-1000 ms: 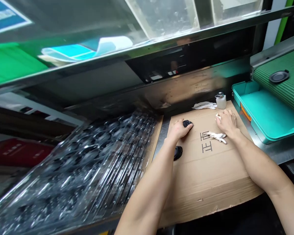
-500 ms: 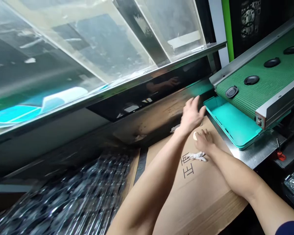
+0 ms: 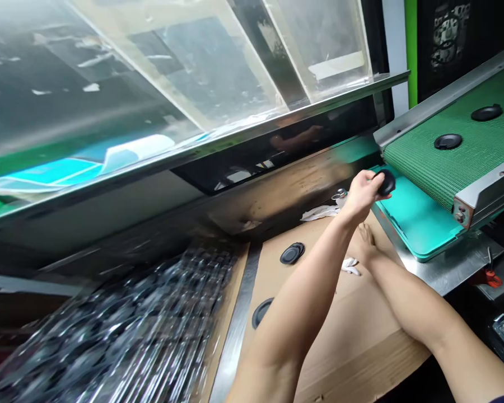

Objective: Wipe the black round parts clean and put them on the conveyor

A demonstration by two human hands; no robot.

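My left hand [image 3: 362,190] is closed on a black round lid [image 3: 385,183], gripping it by the near side above the corner of the teal tray [image 3: 424,224]. My right hand [image 3: 363,243] is low over the cardboard [image 3: 361,319]. My left forearm partly covers it; its fingers look curled, and what is in them is hidden. Beside the right wrist lies a crumpled white cloth [image 3: 350,266]. Further left on the cardboard are a black lid [image 3: 292,253], perhaps two stacked, and another black lid [image 3: 261,313] partly behind my left forearm.
A green conveyor belt [image 3: 428,173] carrying several black lids ends above the tray. Stacked clear plastic trays [image 3: 151,319] holding dark parts fill the lower left. A machine with window panels [image 3: 218,67] stands behind. A red-handled tool [image 3: 491,277] sits at right.
My left hand has gone from open to holding a black lid; the lid at the belt's end is gone from there. Black lids now show on the cardboard's left. The view has shifted.
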